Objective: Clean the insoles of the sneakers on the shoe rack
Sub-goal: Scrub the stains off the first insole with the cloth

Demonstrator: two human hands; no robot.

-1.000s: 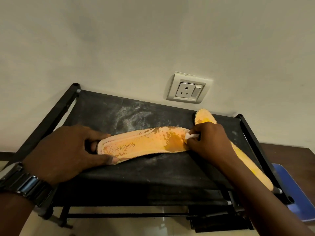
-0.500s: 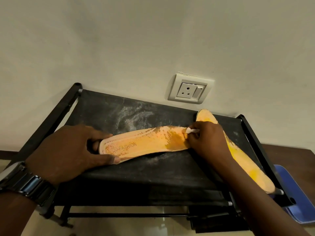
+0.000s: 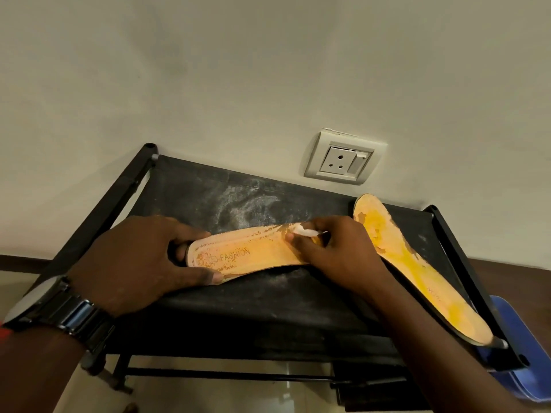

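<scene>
We see two orange insoles on the dusty black fabric top of the shoe rack (image 3: pixel 268 308), which stands against a pale wall just below a white wall socket (image 3: pixel 343 158).

The near insole (image 3: pixel 247 253) lies across the middle of the shelf, its heel end to the left, with the word FASHION printed on it and a worn, speckled surface. Our left hand (image 3: pixel 134 263) pins that heel end: the thumb presses along the near edge and the fingers (image 3: pixel 190 234) curl over the far edge, so the hand is clamped on the insole. A dark metal wristwatch (image 3: pixel 59 314) sits on that wrist.

Our right hand (image 3: pixel 337 251) rests on the toe half of the same insole. Its fingers are closed together on a small white wad (image 3: pixel 305 232), which may be cloth or tissue; we cannot tell which. The wad touches the insole's far edge.

The second insole (image 3: pixel 417 269) lies at the right side of the shelf, running from the back near the socket down to the front right corner, partly hidden by the right forearm. Its surface is brighter yellow with worn patches near the toe.

White powdery smears (image 3: pixel 247 207) mark the fabric behind the near insole. A blue object (image 3: pixel 524 353) shows past the rack's right rail, on the floor side.
</scene>
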